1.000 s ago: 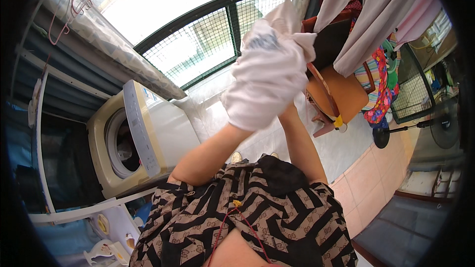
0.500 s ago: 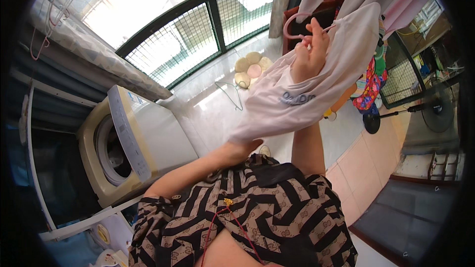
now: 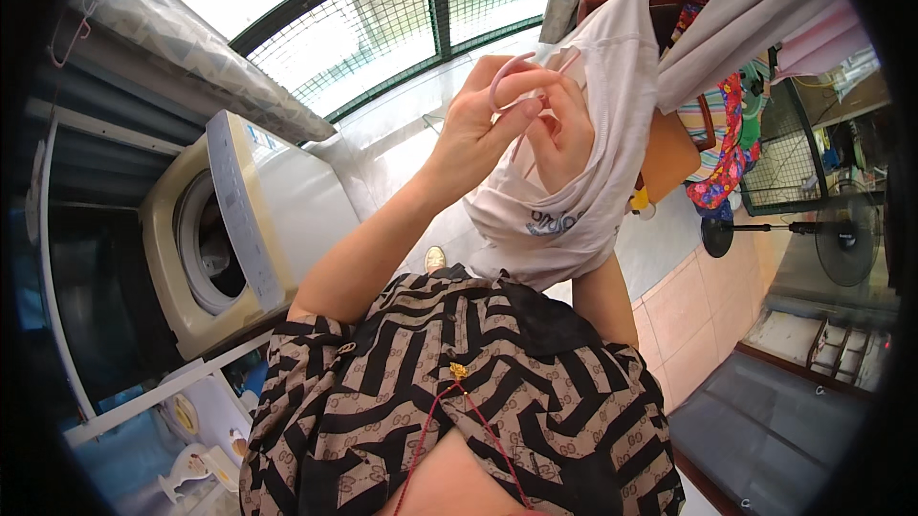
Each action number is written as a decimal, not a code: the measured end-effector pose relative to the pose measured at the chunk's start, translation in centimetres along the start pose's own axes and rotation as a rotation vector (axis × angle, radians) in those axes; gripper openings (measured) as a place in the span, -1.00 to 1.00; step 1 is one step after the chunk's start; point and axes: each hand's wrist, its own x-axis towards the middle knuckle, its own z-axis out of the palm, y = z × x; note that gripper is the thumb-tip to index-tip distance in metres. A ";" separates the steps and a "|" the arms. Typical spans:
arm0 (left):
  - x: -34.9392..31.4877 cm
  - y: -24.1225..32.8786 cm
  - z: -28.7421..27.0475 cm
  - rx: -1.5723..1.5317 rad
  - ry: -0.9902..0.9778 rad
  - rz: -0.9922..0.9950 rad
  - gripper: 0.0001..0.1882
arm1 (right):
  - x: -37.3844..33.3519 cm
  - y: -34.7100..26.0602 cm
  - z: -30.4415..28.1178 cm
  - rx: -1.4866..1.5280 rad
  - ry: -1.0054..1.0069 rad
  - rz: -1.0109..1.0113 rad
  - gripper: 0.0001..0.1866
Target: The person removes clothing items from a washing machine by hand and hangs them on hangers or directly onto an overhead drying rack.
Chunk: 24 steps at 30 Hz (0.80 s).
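Observation:
A pale T-shirt (image 3: 622, 114) with dark lettering hangs bunched over my right forearm in front of me. My right hand (image 3: 562, 138) comes up through its neck opening, fingers closed round the neck of a pink clothes hanger (image 3: 496, 80). Beside it, my left hand (image 3: 488, 114) pinches the hanger near its hook, the two hands almost touching. One thin hanger arm shows against the shirt fabric; the rest of the hanger is hidden inside the garment.
A front-loading washing machine (image 3: 296, 196) with a dark round opening stands at left. Pale garments (image 3: 746, 28) hang at upper right, above colourful cloth (image 3: 722, 148). A black fan (image 3: 846, 239) stands at right. Mesh-covered windows (image 3: 382, 47) line the far side.
My left hand has risen from the shirt's lower edge to the hanger hook. The shirt has slid further down over my right forearm, and my right hand has come lower.

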 end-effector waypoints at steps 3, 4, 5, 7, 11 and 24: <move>0.4 -1.6 -0.7 -0.185 0.007 -0.056 -0.71 | -0.3 0.7 0.2 0.157 -0.120 0.129 -0.51; 0.5 -1.8 -1.4 -0.375 0.026 -0.191 -0.69 | -0.6 0.3 0.1 0.287 -0.164 0.221 -0.50; 0.9 -1.9 -2.0 -0.570 0.040 -0.325 -0.65 | -1.3 0.5 0.1 0.390 -0.170 0.306 -0.52; 2.0 -2.4 -3.8 -0.588 0.075 -0.379 -0.61 | -3.7 2.1 0.7 0.589 -0.186 0.471 -0.54; 2.6 -3.3 -5.5 -0.584 0.107 -0.312 -0.65 | -9.4 6.7 0.6 0.660 -0.379 0.753 -0.62; 5.8 -1.9 -13.8 -0.632 0.093 0.024 -0.70 | -11.2 16.0 -8.8 0.714 -0.363 1.362 -0.67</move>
